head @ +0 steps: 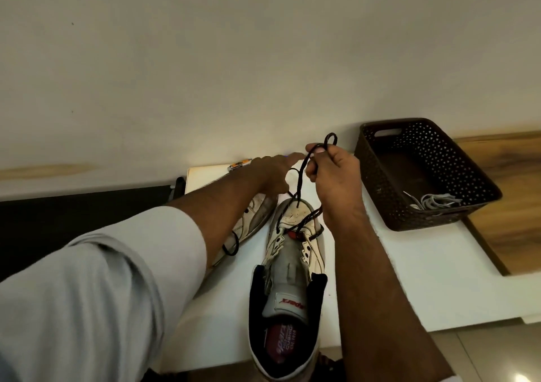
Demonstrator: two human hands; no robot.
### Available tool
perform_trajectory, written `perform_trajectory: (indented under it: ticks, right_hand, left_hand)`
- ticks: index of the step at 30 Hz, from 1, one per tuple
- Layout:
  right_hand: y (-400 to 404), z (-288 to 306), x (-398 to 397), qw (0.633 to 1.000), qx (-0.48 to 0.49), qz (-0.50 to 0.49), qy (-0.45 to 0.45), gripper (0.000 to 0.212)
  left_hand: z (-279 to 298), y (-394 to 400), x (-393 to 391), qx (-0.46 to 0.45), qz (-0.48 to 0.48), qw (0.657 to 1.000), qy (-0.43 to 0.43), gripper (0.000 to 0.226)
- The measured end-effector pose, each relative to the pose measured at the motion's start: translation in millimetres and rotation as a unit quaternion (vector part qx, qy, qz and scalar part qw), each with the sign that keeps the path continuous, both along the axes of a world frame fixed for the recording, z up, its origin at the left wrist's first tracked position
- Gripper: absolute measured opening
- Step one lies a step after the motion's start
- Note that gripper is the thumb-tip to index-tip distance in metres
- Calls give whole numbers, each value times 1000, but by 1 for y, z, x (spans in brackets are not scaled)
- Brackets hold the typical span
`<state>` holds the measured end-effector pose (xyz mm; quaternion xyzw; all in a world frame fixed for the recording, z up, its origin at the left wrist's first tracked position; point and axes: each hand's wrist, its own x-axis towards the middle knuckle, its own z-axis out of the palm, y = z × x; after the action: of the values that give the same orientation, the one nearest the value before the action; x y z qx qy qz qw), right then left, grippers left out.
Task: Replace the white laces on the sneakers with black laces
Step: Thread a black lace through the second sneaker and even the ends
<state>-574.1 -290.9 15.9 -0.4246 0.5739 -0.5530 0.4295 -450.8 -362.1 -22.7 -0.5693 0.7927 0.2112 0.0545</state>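
Black lace (304, 165) was threaded through the far eyelets of the nearer sneaker (292, 253), which lay on the white table (409, 264) with its toe pointing far and its heel opening hanging over the near edge. A loop of that lace was pinched between the curled fingers (317, 149) and thumb of the right hand (333, 176), held up above the toe, with the loop's end standing above the fingers. The left hand (275, 173) was stretched out just left of the right one, its fingers reaching far past the toe; whether a strand was gripped by it could not be told, since the fingers were blurred and partly hidden. A grey sleeve (102, 279) covered the upper left arm. The second sneaker (251, 220) lay to the left of the first, largely covered by the left forearm, and a loop of black lace (231, 245) could be seen by its side. A dark brown perforated basket (415, 173) stood on the table to the right, and a bundle of white laces (433, 200) lay in its near right corner. A small orange and white object (239, 165) was seen at the far edge of the table, close to the wall.
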Motion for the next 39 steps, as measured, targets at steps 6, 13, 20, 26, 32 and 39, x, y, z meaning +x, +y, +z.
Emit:
perform_trajectory:
  ticks: [6,13,20,26,32,39]
  right_hand:
    - [0,27,-10,995,-63,20,-73,26]
    - [17,87,11,977,-133,99,-133,26]
    - [21,134,21,988,-117,56,-80,30]
    - [32,148,10,992,-113,52,-27,25]
    - [33,138,3,992,-102,72,13,27]
    - [22,128,6,995,-73,63,31,27]
  left_hand:
    - [4,62,-1,-3,176,940,293,70]
    - [-42,99,-31,64,191,921,332,131]
    - [-35,101,-46,32,290,904,314,64]
    - [-28,108,-51,4,302,904,302,64]
    - [-36,107,-53,2,343,872,349,54]
    - [-47,100,-55,-59,301,898,316,8]
